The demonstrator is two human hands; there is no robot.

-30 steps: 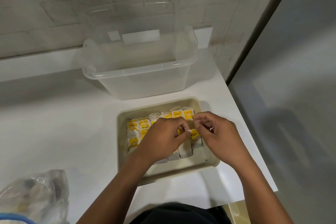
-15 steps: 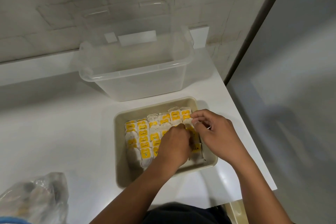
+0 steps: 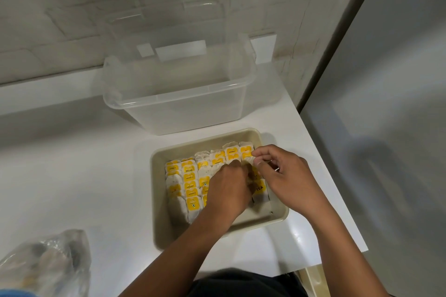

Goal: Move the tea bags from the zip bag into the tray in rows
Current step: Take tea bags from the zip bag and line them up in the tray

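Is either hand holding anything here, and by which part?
Right hand pinches a tea bag at its top edge; left hand's fingertips are hidden among the bags.

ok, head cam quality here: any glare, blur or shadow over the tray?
Head view: tea bags in the tray sharp enough to read "RELAX"; both hands, left hand and right hand, shade the right rows; zip bag at the lower left corner is soft; small glare on the table; wide-angle bends the wall lines.
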